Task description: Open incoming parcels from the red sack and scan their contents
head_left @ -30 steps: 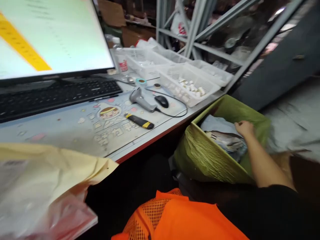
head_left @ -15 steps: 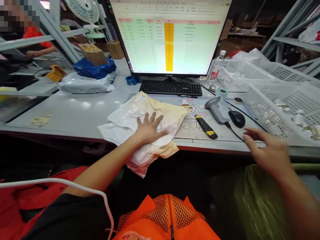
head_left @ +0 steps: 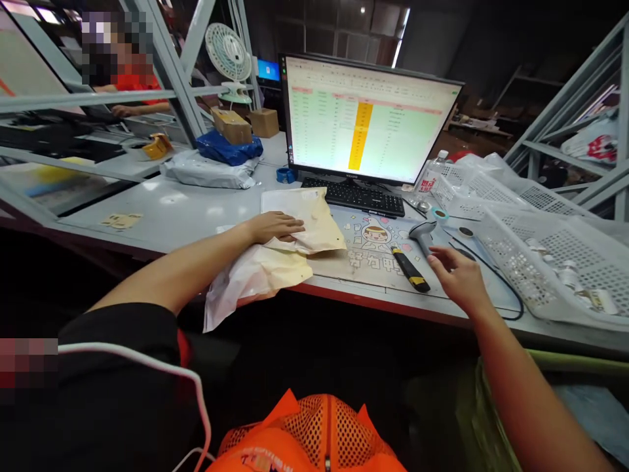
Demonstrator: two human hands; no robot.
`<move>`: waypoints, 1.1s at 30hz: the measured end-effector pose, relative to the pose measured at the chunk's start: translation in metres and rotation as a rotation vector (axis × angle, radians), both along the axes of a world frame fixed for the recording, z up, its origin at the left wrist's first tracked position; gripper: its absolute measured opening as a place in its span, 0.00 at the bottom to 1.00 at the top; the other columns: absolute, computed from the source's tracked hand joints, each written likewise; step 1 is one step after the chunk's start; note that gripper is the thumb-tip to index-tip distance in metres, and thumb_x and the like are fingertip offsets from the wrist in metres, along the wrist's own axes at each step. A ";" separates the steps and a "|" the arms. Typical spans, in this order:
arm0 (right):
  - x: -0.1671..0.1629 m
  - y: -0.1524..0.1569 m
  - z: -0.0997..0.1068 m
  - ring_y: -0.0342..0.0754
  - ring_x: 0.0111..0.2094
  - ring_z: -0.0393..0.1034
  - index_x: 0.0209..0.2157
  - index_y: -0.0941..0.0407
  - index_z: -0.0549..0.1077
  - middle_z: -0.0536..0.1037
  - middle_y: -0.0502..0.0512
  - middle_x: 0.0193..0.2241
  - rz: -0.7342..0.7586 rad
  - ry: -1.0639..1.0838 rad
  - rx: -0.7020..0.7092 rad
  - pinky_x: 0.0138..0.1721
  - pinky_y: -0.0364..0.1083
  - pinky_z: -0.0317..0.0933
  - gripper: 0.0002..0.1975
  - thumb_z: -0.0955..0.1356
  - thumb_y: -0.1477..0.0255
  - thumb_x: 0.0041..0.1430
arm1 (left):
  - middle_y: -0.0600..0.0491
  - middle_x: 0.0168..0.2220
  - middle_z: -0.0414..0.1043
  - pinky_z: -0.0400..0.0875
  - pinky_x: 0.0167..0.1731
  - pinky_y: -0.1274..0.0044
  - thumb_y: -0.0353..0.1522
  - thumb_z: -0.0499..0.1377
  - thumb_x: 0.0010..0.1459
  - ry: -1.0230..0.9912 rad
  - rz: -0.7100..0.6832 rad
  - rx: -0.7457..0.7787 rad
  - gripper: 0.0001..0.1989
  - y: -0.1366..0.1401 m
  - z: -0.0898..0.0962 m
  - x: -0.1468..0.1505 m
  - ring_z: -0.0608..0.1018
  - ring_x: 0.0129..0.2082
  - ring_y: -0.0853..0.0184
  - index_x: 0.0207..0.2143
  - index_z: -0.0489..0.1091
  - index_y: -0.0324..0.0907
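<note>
My left hand [head_left: 276, 227] lies flat on a stack of pale plastic mailing bags [head_left: 314, 219], fingers stretched out over the upper bag. A lower crumpled bag [head_left: 260, 272] hangs over the desk's front edge. To the right, my right hand [head_left: 459, 278] has its thumb and fingers closed around the lower handle of a grey barcode scanner [head_left: 422, 231]. The fingers hide the handle's end. A black and yellow box cutter [head_left: 411, 269] lies on the printed desk mat [head_left: 354, 261], left of that hand. The black mouse [head_left: 462, 250] is mostly hidden behind the right hand.
Behind the bags stand a keyboard [head_left: 363, 195] and a lit monitor [head_left: 344, 118]. White perforated baskets [head_left: 521, 262] line the right side, near a plastic bottle [head_left: 432, 174]. Wrapped parcels [head_left: 211, 172] sit at back left. Beyond the metal frame, a person in red [head_left: 142, 78] is partly visible.
My right hand has moved left and forward to the scanner's handle. My left hand stays on the bags, which have shifted and fanned apart. The camera view has tilted and turned.
</note>
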State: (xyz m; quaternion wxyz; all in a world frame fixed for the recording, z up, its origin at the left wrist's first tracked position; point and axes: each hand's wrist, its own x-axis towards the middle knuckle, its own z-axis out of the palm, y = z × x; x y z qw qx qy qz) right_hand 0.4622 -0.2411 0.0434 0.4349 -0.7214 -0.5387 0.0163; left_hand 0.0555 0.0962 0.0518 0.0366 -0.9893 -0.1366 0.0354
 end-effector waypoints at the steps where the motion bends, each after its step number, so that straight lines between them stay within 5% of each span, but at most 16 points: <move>1: -0.005 0.002 0.001 0.55 0.37 0.81 0.47 0.57 0.81 0.85 0.61 0.37 0.024 0.011 0.004 0.42 0.53 0.76 0.23 0.69 0.54 0.62 | 0.44 0.69 0.67 0.60 0.67 0.68 0.39 0.53 0.72 0.000 -0.008 0.031 0.24 0.000 0.004 0.002 0.73 0.66 0.57 0.66 0.70 0.42; 5: -0.019 0.012 0.007 0.56 0.37 0.81 0.48 0.57 0.81 0.85 0.61 0.38 0.078 0.023 0.017 0.42 0.53 0.76 0.22 0.69 0.55 0.63 | 0.46 0.71 0.63 0.61 0.65 0.70 0.33 0.50 0.73 -0.033 -0.156 0.117 0.26 -0.041 0.015 0.027 0.71 0.68 0.58 0.70 0.65 0.44; 9: -0.040 0.042 0.010 0.57 0.48 0.80 0.53 0.57 0.80 0.83 0.64 0.50 0.204 -0.025 0.069 0.53 0.57 0.74 0.22 0.65 0.57 0.70 | 0.53 0.71 0.64 0.58 0.68 0.68 0.44 0.49 0.75 -0.018 -0.278 0.057 0.25 -0.112 0.020 0.044 0.71 0.68 0.58 0.69 0.66 0.54; 11: -0.059 0.065 0.002 0.58 0.60 0.73 0.58 0.55 0.78 0.78 0.63 0.59 0.368 -0.076 0.041 0.64 0.60 0.66 0.24 0.65 0.57 0.71 | 0.52 0.69 0.67 0.54 0.71 0.63 0.51 0.50 0.73 -0.131 -0.081 0.049 0.28 -0.132 0.018 0.034 0.69 0.69 0.55 0.69 0.67 0.55; 14: -0.091 0.095 -0.021 0.61 0.74 0.52 0.68 0.53 0.71 0.61 0.59 0.73 0.559 -0.133 -0.144 0.74 0.63 0.49 0.32 0.68 0.53 0.68 | 0.44 0.70 0.66 0.50 0.70 0.52 0.53 0.47 0.72 -0.383 0.633 0.105 0.33 -0.137 -0.006 0.001 0.64 0.71 0.45 0.71 0.64 0.49; 16: -0.108 0.107 -0.036 0.62 0.77 0.42 0.72 0.51 0.65 0.52 0.57 0.76 0.602 -0.135 -0.305 0.75 0.64 0.43 0.37 0.68 0.50 0.68 | 0.42 0.71 0.63 0.50 0.69 0.49 0.50 0.46 0.72 -0.442 0.937 0.089 0.32 -0.133 -0.031 -0.021 0.62 0.71 0.42 0.70 0.65 0.45; 21: -0.118 0.112 -0.054 0.60 0.77 0.39 0.74 0.49 0.60 0.50 0.56 0.77 0.577 -0.095 -0.400 0.76 0.62 0.38 0.38 0.64 0.47 0.70 | 0.41 0.52 0.79 0.65 0.57 0.60 0.40 0.47 0.72 -0.666 0.922 0.137 0.20 -0.128 -0.079 -0.038 0.75 0.55 0.51 0.43 0.76 0.42; 26: -0.108 0.106 -0.062 0.56 0.77 0.41 0.74 0.46 0.61 0.52 0.54 0.76 0.560 -0.027 -0.357 0.76 0.62 0.38 0.35 0.64 0.49 0.72 | 0.44 0.28 0.72 0.66 0.43 0.65 0.39 0.46 0.72 -0.810 0.886 0.170 0.21 -0.131 -0.093 -0.038 0.74 0.38 0.56 0.23 0.58 0.46; 28: -0.107 0.105 -0.063 0.56 0.77 0.43 0.74 0.46 0.61 0.54 0.54 0.76 0.557 -0.012 -0.343 0.76 0.62 0.39 0.34 0.63 0.50 0.72 | 0.48 0.23 0.64 0.64 0.36 0.67 0.37 0.43 0.72 -0.921 0.933 0.160 0.22 -0.126 -0.087 -0.049 0.70 0.30 0.61 0.22 0.50 0.47; 30: -0.108 0.104 -0.062 0.56 0.77 0.43 0.73 0.47 0.62 0.54 0.55 0.76 0.556 -0.002 -0.345 0.76 0.62 0.39 0.34 0.64 0.49 0.72 | 0.52 0.20 0.55 0.60 0.32 0.69 0.36 0.41 0.73 -1.035 1.023 0.223 0.22 -0.112 -0.061 -0.067 0.63 0.24 0.65 0.22 0.46 0.47; 33: -0.110 0.103 -0.060 0.57 0.77 0.45 0.72 0.48 0.64 0.55 0.56 0.75 0.556 -0.004 -0.348 0.76 0.62 0.39 0.34 0.64 0.49 0.71 | 0.58 0.20 0.44 0.60 0.37 0.72 0.39 0.44 0.74 -1.228 1.040 0.405 0.25 -0.078 0.028 -0.087 0.62 0.23 0.71 0.21 0.43 0.47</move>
